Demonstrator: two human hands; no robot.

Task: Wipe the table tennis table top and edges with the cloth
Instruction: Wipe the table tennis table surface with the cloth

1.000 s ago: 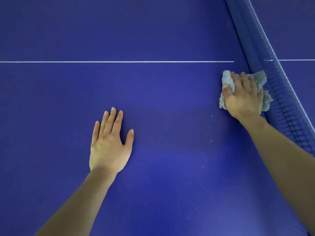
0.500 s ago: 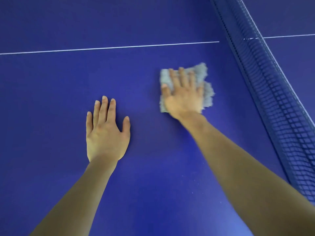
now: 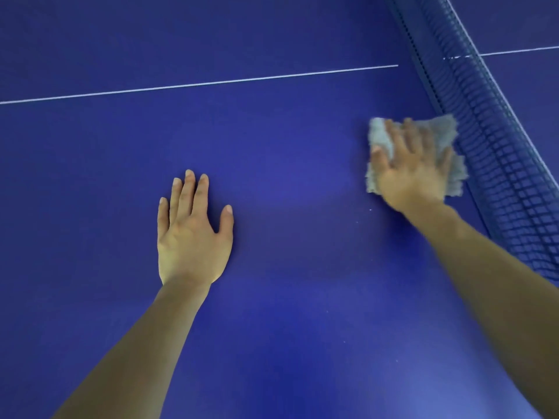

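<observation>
Left hand (image 3: pixel 193 234) laid flat on blue table tennis table top (image 3: pixel 90 176), fingers straight, nothing held. Grey cloth (image 3: pixel 381 137) at its 2 o'clock, pressed down under right hand (image 3: pixel 414 173), fingers spread flat, motion-blurred. Net (image 3: pixel 499 152) just beside cloth at 3 o'clock

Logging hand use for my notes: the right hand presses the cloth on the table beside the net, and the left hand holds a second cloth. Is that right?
Not quite. The left hand holds nothing; it lies flat on the table, fingers straight, as the head view shows. The rest stands: the right hand presses the cloth on the table beside the net.
</observation>
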